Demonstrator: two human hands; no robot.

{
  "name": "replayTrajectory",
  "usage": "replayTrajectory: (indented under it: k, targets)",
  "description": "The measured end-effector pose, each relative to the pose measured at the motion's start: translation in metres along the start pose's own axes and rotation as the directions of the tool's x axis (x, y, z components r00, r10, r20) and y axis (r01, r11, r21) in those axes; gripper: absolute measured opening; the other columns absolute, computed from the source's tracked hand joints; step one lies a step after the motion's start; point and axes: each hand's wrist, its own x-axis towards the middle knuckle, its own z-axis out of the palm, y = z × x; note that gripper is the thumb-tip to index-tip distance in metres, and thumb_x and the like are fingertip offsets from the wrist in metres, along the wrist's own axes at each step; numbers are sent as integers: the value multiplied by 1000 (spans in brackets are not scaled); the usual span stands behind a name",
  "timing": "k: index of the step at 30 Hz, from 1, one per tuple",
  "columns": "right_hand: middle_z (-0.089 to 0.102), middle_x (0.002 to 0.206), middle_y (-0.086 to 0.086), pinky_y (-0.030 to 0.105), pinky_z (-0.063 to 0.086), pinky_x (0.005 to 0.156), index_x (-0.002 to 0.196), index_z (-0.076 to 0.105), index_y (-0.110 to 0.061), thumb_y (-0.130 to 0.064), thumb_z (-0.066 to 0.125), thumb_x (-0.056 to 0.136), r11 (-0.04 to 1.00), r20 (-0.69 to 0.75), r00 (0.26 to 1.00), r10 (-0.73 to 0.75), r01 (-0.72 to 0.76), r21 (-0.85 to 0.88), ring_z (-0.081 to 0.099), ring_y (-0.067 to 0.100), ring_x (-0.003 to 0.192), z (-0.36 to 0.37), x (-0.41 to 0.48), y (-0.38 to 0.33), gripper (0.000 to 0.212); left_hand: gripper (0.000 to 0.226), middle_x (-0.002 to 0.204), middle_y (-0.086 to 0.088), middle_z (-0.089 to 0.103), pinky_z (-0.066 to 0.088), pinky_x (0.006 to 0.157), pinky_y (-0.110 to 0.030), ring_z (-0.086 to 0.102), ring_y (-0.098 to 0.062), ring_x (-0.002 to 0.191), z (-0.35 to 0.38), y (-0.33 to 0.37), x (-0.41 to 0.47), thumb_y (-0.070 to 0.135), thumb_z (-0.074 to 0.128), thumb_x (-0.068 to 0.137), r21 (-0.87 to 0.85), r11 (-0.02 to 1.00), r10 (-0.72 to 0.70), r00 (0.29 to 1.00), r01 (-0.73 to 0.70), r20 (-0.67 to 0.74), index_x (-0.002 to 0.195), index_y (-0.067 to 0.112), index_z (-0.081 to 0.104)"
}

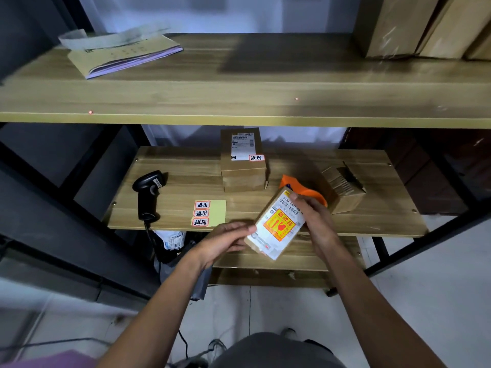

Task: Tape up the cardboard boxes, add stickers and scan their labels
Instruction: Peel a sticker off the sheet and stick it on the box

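Small cardboard box (265, 245): held tilted above the near edge of the middle shelf (186, 181), label and yellow sticker (279, 225) facing up; left hand (228, 239), forearm reaching in from near left, pinches its left edge, thumb on top; right hand (316, 221) grips its far-right corner, fingers curled over; scanner (148, 193) and sticker sheet (210, 213) lie to the left on the shelf.

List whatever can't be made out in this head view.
Head view only:
Orange item: mostly hidden behind the held box and right hand; its kind is unclear.
Held box's label print: too small, partly under the right hand's fingers.
Cardboard boxes on the top shelf: cut off by the top and right edges.
Held box's underside: faces away from the camera.
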Motion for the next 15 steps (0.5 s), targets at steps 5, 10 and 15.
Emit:
replayTrajectory:
  k: [5, 10, 15]
  targets:
    - [78, 90, 0, 32, 57, 74, 108, 68, -19, -37, 80, 81, 1000, -17, 1000, 3, -3, -11, 74, 16, 84, 2, -2, 2, 35, 78, 117, -1, 75, 53, 95, -24, 68, -19, 115, 11, -10, -1, 51, 85, 59, 150, 989, -32, 997, 21, 72, 125, 14, 68]
    - [78, 99, -1, 32, 55, 76, 117, 64, -26, -46, 75, 84, 1000, 33, 999, 20, -20, -24, 75, 16, 90, 3, -1, 10, 40, 74, 112, -1, 77, 54, 94, -26, 71, -18, 109, 15, -15, 0, 49, 90, 58, 117, 993, -22, 999, 17, 42, 121, 15, 70]
    - [72, 118, -6, 45, 50, 101, 127, 61, -31, -59, 72, 78, 994, 52, 996, 76, -71, -87, 66, 17, 112, 3, -3, 23, 57, 61, 114, -8, 76, 55, 97, -32, 74, -26, 103, 12, -13, 0, 44, 81, 74, 1, 1000, 1, 1000, -1, -12, 123, 10, 67]
